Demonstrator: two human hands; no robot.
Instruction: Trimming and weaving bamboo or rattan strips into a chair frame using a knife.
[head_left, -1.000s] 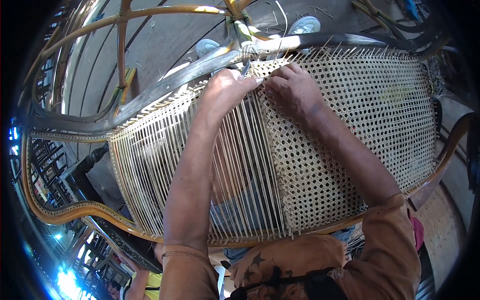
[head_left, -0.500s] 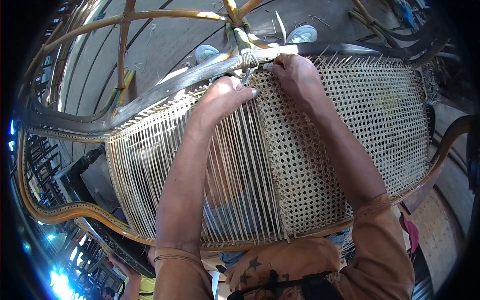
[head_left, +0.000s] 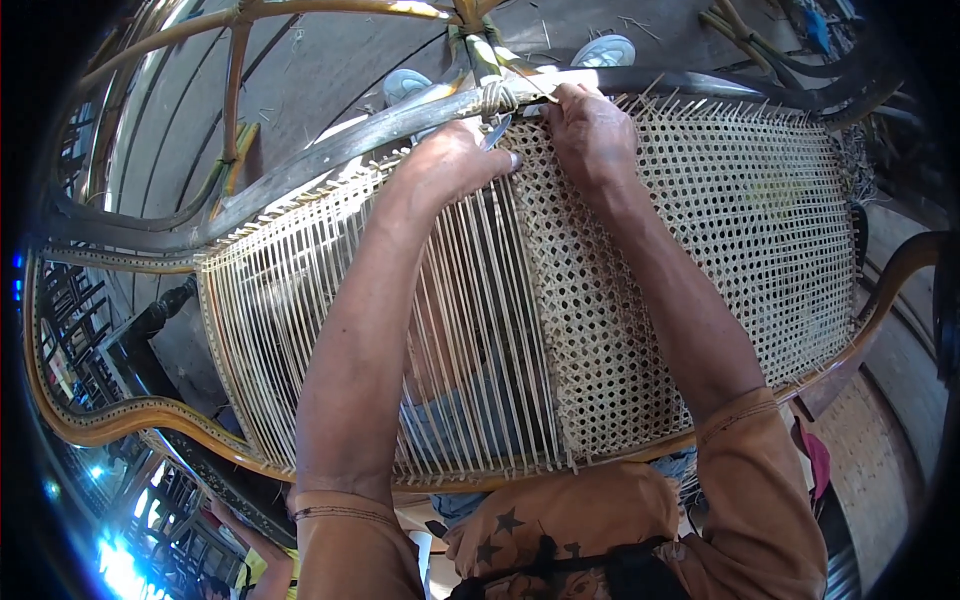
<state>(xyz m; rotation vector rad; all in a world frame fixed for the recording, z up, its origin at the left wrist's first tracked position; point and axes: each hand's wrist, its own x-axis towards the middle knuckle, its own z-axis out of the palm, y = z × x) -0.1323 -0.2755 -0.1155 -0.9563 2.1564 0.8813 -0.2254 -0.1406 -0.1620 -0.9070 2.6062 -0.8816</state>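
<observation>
At the left, bare pale cane strands (head_left: 300, 330) ran stretched across the curved brown wooden chair frame (head_left: 120, 425). The left hand (head_left: 450, 165) pinched 1 thin strand at the dark far rail (head_left: 330, 150); light, springy, likely brittle, best held near its end. The right hand (head_left: 590, 130) pressed closed on the finished honeycomb cane weave (head_left: 720, 240)

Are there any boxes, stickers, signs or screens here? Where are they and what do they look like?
None that I can see.
There is only the pale woven cane seat panel on its dark curved wooden frame, with both hands, left and right, at its far edge.
The bright blue glare at the lower left is too blurred to tell.
</observation>
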